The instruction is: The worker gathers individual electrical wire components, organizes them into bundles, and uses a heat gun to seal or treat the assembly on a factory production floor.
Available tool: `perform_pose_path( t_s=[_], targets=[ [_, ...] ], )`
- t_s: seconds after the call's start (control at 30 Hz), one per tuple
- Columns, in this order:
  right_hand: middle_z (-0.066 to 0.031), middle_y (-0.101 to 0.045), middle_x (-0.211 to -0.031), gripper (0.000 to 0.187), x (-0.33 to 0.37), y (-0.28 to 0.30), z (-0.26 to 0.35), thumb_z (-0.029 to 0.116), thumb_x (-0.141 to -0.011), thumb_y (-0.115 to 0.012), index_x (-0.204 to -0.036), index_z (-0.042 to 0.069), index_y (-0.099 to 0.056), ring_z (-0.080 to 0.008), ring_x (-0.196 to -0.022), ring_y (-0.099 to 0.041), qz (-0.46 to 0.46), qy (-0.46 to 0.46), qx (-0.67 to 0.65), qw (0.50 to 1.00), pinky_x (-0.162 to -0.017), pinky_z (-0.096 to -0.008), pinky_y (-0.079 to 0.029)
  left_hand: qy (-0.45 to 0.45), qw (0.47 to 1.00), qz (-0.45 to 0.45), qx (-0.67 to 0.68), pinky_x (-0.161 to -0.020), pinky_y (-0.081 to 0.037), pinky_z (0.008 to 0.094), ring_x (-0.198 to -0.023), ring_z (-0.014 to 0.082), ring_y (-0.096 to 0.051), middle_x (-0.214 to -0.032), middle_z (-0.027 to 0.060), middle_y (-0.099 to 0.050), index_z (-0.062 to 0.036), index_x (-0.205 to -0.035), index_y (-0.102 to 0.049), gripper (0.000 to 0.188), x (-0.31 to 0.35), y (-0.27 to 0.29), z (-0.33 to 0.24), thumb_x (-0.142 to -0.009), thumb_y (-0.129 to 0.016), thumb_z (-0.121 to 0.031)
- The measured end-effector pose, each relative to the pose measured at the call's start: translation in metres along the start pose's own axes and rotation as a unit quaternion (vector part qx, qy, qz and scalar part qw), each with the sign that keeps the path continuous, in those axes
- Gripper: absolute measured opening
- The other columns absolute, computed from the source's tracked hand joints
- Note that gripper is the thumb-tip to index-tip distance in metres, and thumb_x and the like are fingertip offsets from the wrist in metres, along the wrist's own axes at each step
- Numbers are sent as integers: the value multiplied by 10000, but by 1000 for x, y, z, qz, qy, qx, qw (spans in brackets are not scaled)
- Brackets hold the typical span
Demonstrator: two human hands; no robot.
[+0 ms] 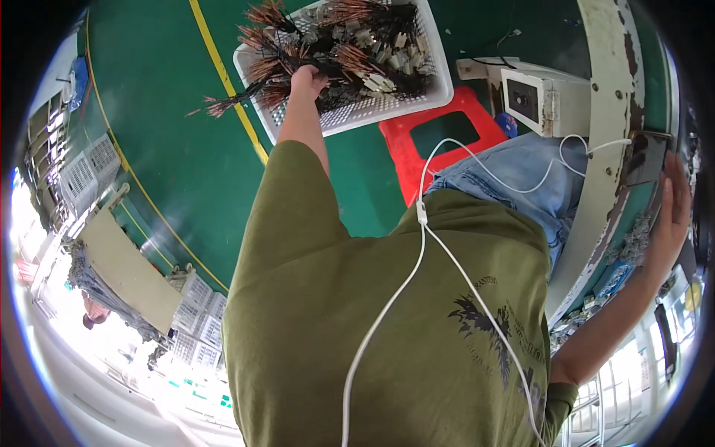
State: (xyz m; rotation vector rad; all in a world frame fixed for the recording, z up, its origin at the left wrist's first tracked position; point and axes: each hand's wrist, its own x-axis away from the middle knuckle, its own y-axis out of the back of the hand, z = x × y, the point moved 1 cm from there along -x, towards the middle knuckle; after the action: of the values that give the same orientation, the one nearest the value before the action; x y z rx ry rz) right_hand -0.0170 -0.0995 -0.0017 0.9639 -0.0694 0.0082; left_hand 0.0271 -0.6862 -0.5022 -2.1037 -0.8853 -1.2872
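Note:
My left hand (309,79) reaches into a white plastic basket (357,122) heaped with wire harnesses (346,59). These have black sleeves, bare copper-coloured ends and pale connectors. The fingers curl round a black wire bundle (277,73) near the basket's front left; their tips are partly hidden among the wires. One harness (223,104) sticks out over the basket's left side. At the far right, my right hand (675,197) lies at the bench with its fingers stretched out, nothing seen in it.
A red plastic stool (406,153) stands on the green floor beside the basket. Right of it are a white metal box (562,100) and the worn bench edge (607,149). A white cable (424,257) runs across my shirt to the bench. White crates (197,320) and another person (95,309) are at left.

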Motion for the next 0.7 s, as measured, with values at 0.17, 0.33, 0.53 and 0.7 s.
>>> perform_pose_path(
  t_s=[0.17,0.33,0.53,0.7],
  targets=[
    [-146,-533,-1422,392,-8,-9,4,120,-1044,-471,-1411,-17,-486,-222,-1333,-489,26,24,-3,999,-1133,-363,-363,-19,998,49,-31,-637,-567,498,-622,331,-540,-783,161,-520,8,-790,-458,95,4,7,-12,-822,-543,-19],
    [-139,-573,-1383,392,-10,-15,6,158,-1049,-470,-1407,2,-506,-222,-1313,-516,20,32,-20,999,-1122,-373,-374,-10,996,-51,-77,-650,-542,455,-726,277,-595,-858,139,-559,23,-919,-529,112,-10,-19,-34,-842,-538,-58],
    [-143,-570,-1385,393,-7,3,10,171,-1052,-462,-1408,9,-507,-234,-1309,-522,-19,33,-24,999,-1121,-380,-379,77,977,61,-190,-802,-535,522,-913,292,-645,-895,103,-598,-67,-1160,-481,319,16,36,-15,-849,-547,-60],
    [-130,-534,-1429,415,0,27,0,161,-1052,-447,-1433,-1,-472,-222,-1314,-508,-35,42,16,998,-1127,-347,-367,54,973,-11,-222,-829,-530,511,-937,326,-645,-943,101,-608,-73,-1182,-511,313,57,53,2,-873,-547,-105]
  ],
)
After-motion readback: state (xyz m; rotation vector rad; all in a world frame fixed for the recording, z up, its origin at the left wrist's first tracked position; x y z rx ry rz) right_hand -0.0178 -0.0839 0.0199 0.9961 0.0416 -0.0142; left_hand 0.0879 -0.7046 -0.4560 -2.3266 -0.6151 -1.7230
